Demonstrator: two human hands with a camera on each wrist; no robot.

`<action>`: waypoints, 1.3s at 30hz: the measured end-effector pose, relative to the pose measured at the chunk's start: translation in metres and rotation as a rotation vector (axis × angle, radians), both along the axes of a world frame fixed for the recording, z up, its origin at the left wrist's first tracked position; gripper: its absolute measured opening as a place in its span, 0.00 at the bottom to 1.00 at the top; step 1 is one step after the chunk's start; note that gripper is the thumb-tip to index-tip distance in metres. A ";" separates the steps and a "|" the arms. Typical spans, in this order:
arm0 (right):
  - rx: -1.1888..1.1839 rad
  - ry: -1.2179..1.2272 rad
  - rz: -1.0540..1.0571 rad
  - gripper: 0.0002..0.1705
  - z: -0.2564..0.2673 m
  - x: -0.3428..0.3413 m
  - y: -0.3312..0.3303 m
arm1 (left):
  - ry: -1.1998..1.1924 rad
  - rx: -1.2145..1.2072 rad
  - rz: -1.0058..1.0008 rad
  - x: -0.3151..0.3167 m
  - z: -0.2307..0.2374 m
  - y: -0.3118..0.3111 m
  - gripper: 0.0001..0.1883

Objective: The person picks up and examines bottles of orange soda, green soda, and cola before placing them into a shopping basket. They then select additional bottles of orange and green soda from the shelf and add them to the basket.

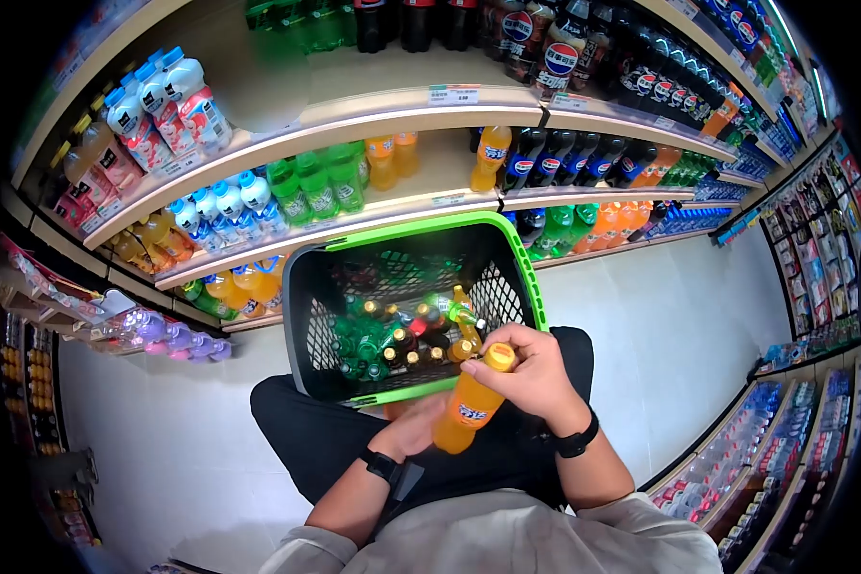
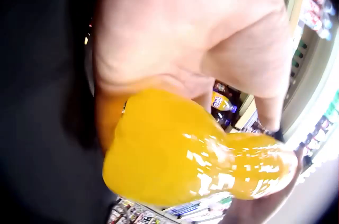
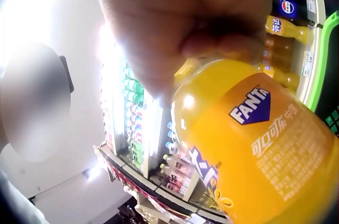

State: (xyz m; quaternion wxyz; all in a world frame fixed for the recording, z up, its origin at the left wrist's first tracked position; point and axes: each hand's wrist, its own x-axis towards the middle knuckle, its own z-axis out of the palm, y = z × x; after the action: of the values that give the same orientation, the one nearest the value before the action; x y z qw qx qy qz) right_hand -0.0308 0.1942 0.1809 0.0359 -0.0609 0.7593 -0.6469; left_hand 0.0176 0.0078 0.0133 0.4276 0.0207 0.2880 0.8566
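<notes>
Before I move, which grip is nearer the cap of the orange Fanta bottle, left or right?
Right. Your right grip holds the bottle at its neck, close by the cap; your left grip is farther down, beside the bottle's lower body.

Head view: left grip [image 1: 413,429] motion-blurred, exact finger pos. unclear beside orange btl [image 1: 469,411]. Lower halves of most btls in bskt [image 1: 529,273] hidden, stacked over each other; labels mostly too sm. to read. Price tag [image 1: 452,95] at 12 o'cl. illegible; cola btls [image 1: 418,27] above it cut at top edge.
L wrist: left grip blurred, cut at 12; dark mass [image 2: 37,102] at 9, can't ID.
R wrist: right grip [image 3: 196,23] cut at 12, hides btl neck; btl runs off approx. 4–5; bskt cut at 3; grey oval [image 3: 34,102] at 9 blurred, can't ID.
</notes>
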 end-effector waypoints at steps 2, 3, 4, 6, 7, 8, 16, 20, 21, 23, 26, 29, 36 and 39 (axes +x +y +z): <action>-0.170 -0.192 -0.023 0.13 -0.010 0.005 -0.005 | 0.026 0.060 -0.107 0.008 -0.002 -0.002 0.38; -0.219 -0.146 -0.064 0.12 -0.023 0.006 -0.009 | 0.041 0.099 -0.112 0.012 -0.017 -0.006 0.39; -0.269 -0.100 -0.103 0.12 -0.036 0.007 -0.014 | 0.057 0.136 -0.115 0.015 -0.030 -0.010 0.40; -0.255 -0.128 -0.083 0.21 -0.049 0.011 -0.020 | -0.061 0.102 -0.047 0.014 -0.026 -0.015 0.42; -0.263 -0.266 -0.044 0.22 -0.050 0.013 -0.021 | -0.123 0.128 -0.028 0.012 -0.024 -0.017 0.41; -0.270 -0.409 -0.002 0.23 -0.048 0.015 -0.023 | -0.189 0.154 -0.007 0.011 -0.023 -0.019 0.40; -0.155 -0.352 0.091 0.22 -0.074 -0.002 -0.034 | -0.236 0.144 0.062 0.007 -0.039 -0.016 0.36; -0.065 -0.372 0.059 0.16 -0.063 -0.006 -0.042 | -0.263 0.161 0.062 0.002 -0.047 -0.022 0.36; -0.038 -0.355 0.055 0.15 -0.065 -0.007 -0.043 | -0.274 0.160 0.066 0.002 -0.049 -0.022 0.36; 0.017 -0.318 0.045 0.14 -0.070 -0.008 -0.044 | -0.295 0.160 0.072 0.002 -0.051 -0.020 0.37; 0.003 -0.222 0.036 0.13 -0.070 -0.007 -0.049 | -0.278 0.171 0.084 0.002 -0.051 -0.021 0.37; 0.089 -0.140 0.018 0.13 -0.074 -0.008 -0.053 | -0.236 0.227 0.081 0.000 -0.054 -0.023 0.37; 0.213 -0.174 0.059 0.16 -0.054 -0.013 -0.059 | -0.224 0.255 0.124 -0.001 -0.047 -0.024 0.36; 0.099 -0.181 0.158 0.24 -0.060 -0.011 -0.054 | -0.208 0.265 0.134 -0.003 -0.042 -0.025 0.38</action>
State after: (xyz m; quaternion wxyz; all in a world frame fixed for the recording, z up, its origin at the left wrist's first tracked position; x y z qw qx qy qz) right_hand -0.0415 0.1398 0.1207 0.1581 -0.0601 0.7769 -0.6065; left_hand 0.0149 -0.0171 -0.0284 0.3905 -0.0314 0.1275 0.9112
